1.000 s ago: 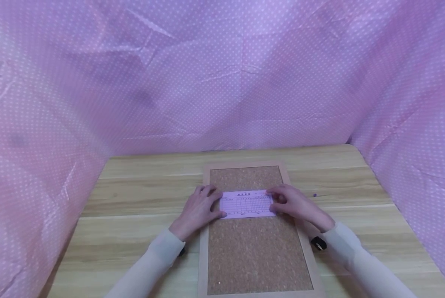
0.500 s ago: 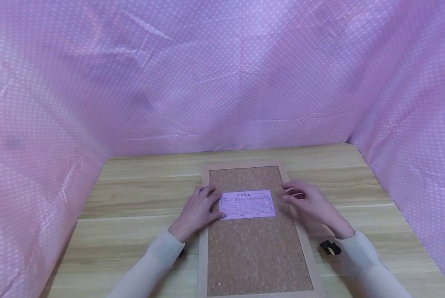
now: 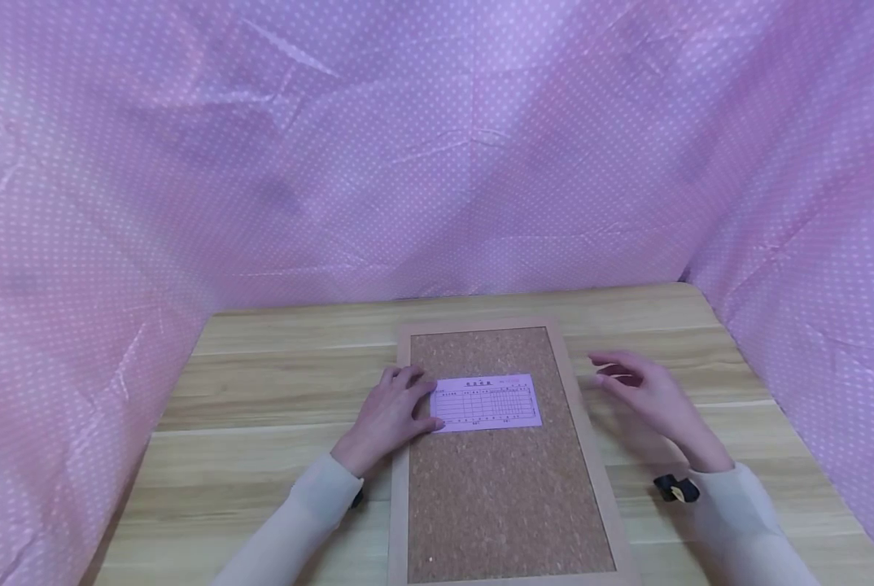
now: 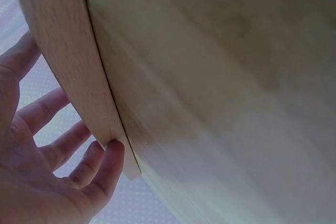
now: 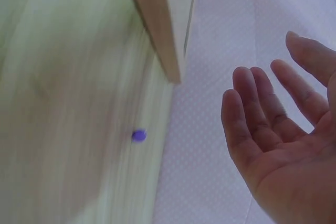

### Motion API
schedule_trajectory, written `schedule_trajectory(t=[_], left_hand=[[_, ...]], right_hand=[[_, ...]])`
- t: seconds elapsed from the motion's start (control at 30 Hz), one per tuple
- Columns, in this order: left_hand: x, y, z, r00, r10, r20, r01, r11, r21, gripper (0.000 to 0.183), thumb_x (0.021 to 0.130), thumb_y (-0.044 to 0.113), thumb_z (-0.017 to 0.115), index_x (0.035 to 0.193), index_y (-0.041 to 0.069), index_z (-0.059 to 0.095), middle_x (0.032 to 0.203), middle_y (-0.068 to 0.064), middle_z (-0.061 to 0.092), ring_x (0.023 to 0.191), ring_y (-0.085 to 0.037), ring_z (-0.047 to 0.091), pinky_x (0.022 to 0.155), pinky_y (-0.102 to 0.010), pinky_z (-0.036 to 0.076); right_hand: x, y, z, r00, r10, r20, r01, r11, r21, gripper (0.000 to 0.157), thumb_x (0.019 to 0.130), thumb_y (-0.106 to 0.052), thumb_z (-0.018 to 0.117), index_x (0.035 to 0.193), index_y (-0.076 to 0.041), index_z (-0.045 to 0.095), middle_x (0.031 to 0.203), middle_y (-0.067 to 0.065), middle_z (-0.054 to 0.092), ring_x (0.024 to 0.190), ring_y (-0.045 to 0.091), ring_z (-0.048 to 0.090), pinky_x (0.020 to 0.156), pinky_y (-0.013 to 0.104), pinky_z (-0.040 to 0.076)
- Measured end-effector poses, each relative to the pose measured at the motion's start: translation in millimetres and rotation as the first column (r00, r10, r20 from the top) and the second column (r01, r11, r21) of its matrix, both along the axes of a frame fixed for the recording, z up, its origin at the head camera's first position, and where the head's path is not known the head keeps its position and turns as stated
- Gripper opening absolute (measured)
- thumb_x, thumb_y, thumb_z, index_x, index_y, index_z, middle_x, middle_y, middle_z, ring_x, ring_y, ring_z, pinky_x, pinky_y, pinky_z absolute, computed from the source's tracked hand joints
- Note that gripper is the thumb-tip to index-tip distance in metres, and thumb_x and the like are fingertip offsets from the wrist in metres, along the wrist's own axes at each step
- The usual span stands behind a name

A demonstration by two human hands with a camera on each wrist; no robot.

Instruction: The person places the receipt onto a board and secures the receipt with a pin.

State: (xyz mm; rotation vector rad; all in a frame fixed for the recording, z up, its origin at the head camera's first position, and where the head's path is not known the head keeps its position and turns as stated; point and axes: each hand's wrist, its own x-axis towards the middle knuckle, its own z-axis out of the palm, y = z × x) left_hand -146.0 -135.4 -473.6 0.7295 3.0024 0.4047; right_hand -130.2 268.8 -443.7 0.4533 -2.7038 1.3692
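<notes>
A slip of printed form paper point(image 3: 485, 404) lies across the upper part of a wood-framed cork board point(image 3: 510, 505). My left hand point(image 3: 393, 411) rests over the board's left frame, thumb and index fingertips pressing the slip's left edge. In the left wrist view its other fingers point(image 4: 107, 174) touch the side of the wooden frame point(image 4: 68, 51). My right hand point(image 3: 645, 391) hovers to the right of the board, fingers loosely bent and holding nothing. A small purple object point(image 5: 139, 135) lies on the table under it, hidden by the hand in the head view.
The light wood table point(image 3: 276, 391) extends around the board. Pink dotted cloth point(image 3: 444, 146) hangs behind it and along both sides. A tiny white speck point(image 3: 430, 559) shows near the cork's lower left corner. A black wrist device point(image 3: 676, 488) sits by the right cuff.
My right hand has let go of the slip's right edge and moved right, off the board. My left hand has stayed in place on the slip.
</notes>
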Motion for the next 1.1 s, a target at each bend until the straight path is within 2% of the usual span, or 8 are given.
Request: schedule_trajectory(t=[0.43,0.5,0.57,0.63,0.7,0.77,0.83,1.1], left_hand=[[-0.5,0.2,0.2,1.0,0.004,0.002,-0.004,1.0,0.009,0.066,0.084,0.049,0.084,0.135,0.01,0.069,0.147,-0.015,0.053,0.131,-0.038,0.047,0.1,-0.053,0.048],[-0.7,0.1,0.3,1.0,0.005,0.006,-0.005,1.0,0.008,0.066,0.084,0.049,0.084,0.136,0.011,0.068,0.147,-0.015,0.053,0.131,-0.038,0.046,0.101,-0.053,0.048],[-0.9,0.2,0.1,1.0,0.006,0.011,-0.006,1.0,0.011,0.066,0.084,0.049,0.084,0.136,0.01,0.068,0.147,-0.015,0.053,0.132,-0.038,0.046,0.101,-0.053,0.048],[-1.1,0.2,0.2,1.0,0.004,0.012,-0.004,1.0,0.009,0.066,0.084,0.049,0.084,0.136,0.01,0.068,0.147,-0.015,0.053,0.131,-0.038,0.046,0.101,-0.053,0.048],[-1.6,0.4,0.8,1.0,0.006,0.022,-0.006,1.0,0.008,0.067,0.084,0.048,0.084,0.136,0.01,0.068,0.148,-0.015,0.053,0.132,-0.038,0.046,0.102,-0.052,0.047],[-1.9,0.5,0.9,1.0,0.008,0.027,-0.008,1.0,0.006,0.068,0.084,0.048,0.084,0.137,0.009,0.068,0.148,-0.015,0.052,0.131,-0.038,0.046,0.102,-0.052,0.047],[-2.2,0.4,0.9,1.0,0.007,0.029,-0.007,1.0,0.006,0.068,0.084,0.048,0.084,0.137,0.009,0.068,0.148,-0.016,0.052,0.131,-0.038,0.046,0.103,-0.052,0.047],[-2.0,0.1,1.1,1.0,0.004,0.016,-0.004,1.0,0.011,0.066,0.084,0.048,0.085,0.136,0.01,0.068,0.148,-0.016,0.052,0.132,-0.039,0.046,0.102,-0.052,0.047]], right_hand=[[-1.1,37.4,-11.4,0.999,-0.047,0.006,0.046,0.996,0.082,0.038,0.098,-0.013,0.073,0.133,0.0,0.067,0.119,0.022,0.072,0.1,-0.003,0.063,0.085,0.009,0.047],[-1.6,41.5,-12.4,0.999,-0.039,-0.002,0.039,0.994,0.102,0.039,0.097,-0.013,0.074,0.134,-0.001,0.067,0.121,0.022,0.071,0.104,0.002,0.064,0.087,0.008,0.046],[-2.1,44.6,-12.9,0.999,-0.032,-0.013,0.034,0.99,0.137,0.04,0.096,-0.014,0.075,0.134,-0.002,0.067,0.127,0.021,0.069,0.11,0.014,0.065,0.09,0.009,0.045],[-2.5,46.3,-12.4,1.0,-0.024,-0.013,0.025,0.986,0.166,0.04,0.097,-0.015,0.075,0.134,-0.003,0.066,0.132,0.021,0.067,0.118,0.026,0.064,0.096,0.018,0.048],[-3.0,47.6,-11.9,1.0,-0.016,0.0,0.015,0.98,0.198,0.042,0.097,-0.017,0.075,0.135,-0.003,0.066,0.135,0.021,0.065,0.121,0.04,0.06,0.101,0.035,0.051],[-3.9,48.7,-12.0,1.0,-0.001,0.015,-0.003,0.975,0.223,0.043,0.097,-0.017,0.074,0.136,-0.003,0.064,0.137,0.023,0.063,0.123,0.047,0.058,0.101,0.054,0.049],[-5.2,49.4,-12.9,1.0,0.017,0.017,-0.021,0.971,0.238,0.044,0.096,-0.016,0.075,0.135,-0.001,0.064,0.135,0.025,0.063,0.122,0.05,0.058,0.098,0.065,0.046],[-13.3,54.1,-20.5,0.996,0.082,-0.04,-0.065,0.947,0.315,0.042,0.089,-0.01,0.08,0.126,0.003,0.067,0.122,0.024,0.069,0.109,0.046,0.066,0.092,0.063,0.05]])
